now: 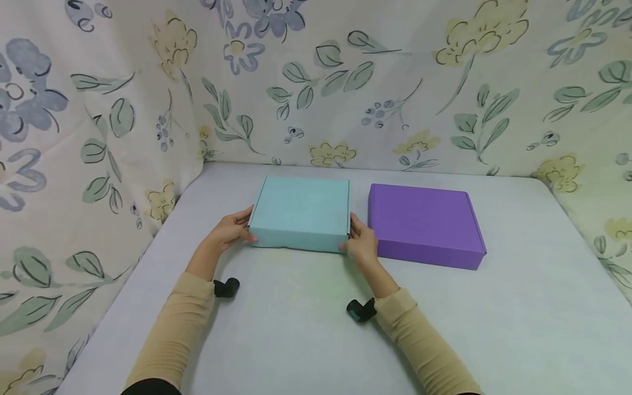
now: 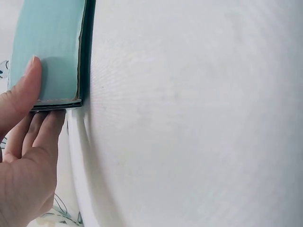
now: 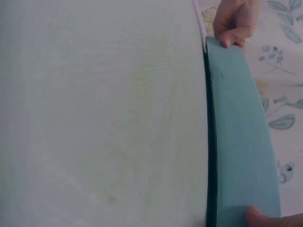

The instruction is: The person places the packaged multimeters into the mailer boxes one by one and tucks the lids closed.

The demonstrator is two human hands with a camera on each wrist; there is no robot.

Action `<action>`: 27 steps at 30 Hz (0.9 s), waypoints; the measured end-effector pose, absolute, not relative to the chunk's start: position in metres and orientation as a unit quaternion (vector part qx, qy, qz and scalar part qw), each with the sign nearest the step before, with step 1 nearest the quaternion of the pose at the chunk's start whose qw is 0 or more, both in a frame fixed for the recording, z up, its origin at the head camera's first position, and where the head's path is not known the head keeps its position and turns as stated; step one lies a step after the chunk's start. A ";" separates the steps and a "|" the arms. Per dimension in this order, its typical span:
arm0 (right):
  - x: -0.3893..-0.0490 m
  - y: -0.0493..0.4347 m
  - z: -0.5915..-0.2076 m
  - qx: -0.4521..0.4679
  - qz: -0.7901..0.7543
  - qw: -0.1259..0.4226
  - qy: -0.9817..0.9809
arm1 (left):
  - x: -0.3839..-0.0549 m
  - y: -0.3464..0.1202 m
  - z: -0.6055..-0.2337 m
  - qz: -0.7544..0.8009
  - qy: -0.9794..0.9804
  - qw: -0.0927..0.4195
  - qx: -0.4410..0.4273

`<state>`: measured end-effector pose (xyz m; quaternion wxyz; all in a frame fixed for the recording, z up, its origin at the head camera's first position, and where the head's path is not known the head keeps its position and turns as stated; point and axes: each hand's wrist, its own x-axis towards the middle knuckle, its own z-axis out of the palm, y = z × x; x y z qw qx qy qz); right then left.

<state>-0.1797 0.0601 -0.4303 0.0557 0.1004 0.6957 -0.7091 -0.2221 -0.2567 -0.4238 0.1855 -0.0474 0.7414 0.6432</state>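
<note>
A closed light-blue cardboard box (image 1: 301, 206) lies flat on the white table, a little left of centre in the head view. My left hand (image 1: 231, 229) grips its left end, with the thumb (image 2: 32, 80) on the front face and the fingers (image 2: 47, 130) against the side. At the other end my right hand (image 1: 362, 241) holds the front right corner, its thumb (image 3: 255, 216) pressing the front face. The right hand's other fingers are mostly hidden in the right wrist view. A closed purple box (image 1: 424, 222) sits just right of that hand.
The white-covered table (image 1: 296, 318) stretches in front of both boxes. Floral cloth (image 1: 316, 82) hangs behind the table and along its left side. A small black camera (image 1: 227, 288) is on the left wrist, another black camera (image 1: 361, 311) on the right.
</note>
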 end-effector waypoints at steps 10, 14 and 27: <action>-0.175 0.061 -0.423 0.037 -0.619 -0.018 0.784 | -0.229 -0.248 -0.420 0.641 0.746 0.170 -0.065; -0.176 0.062 -0.422 0.031 -0.600 -0.027 0.799 | -0.229 -0.247 -0.419 0.645 0.742 0.165 -0.072; -0.178 0.064 -0.428 0.048 -0.609 0.004 0.791 | -0.224 -0.257 -0.426 0.605 0.777 0.169 -0.039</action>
